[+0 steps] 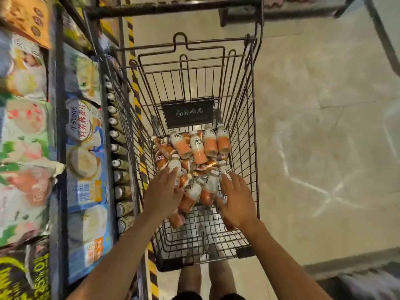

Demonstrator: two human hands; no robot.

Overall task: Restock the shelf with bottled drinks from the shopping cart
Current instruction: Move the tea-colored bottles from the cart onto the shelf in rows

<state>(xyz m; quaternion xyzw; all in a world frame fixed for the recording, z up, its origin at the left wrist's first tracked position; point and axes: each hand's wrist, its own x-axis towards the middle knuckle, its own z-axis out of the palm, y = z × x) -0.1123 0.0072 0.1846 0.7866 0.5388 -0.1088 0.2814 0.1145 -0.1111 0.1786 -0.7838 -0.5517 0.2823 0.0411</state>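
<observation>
A wire shopping cart [244,126] stands in front of me with several orange-and-white bottled drinks [199,148] lying jumbled on its floor. My left hand [164,191] reaches down over the bottles at the pile's left side, fingers spread, touching or almost touching them. Over the pile's right side hovers my right hand [236,198], fingers apart, with nothing held. On the left, the shelf [106,118] carries a row of bottles with white caps [118,148] along its lower level.
Snack and cereal bags [84,135] fill the upper shelf levels at left. A black-and-yellow hazard stripe [136,87] runs along the floor by the shelf base. Beige tiled floor [324,126] lies right of the cart. My legs show below the cart.
</observation>
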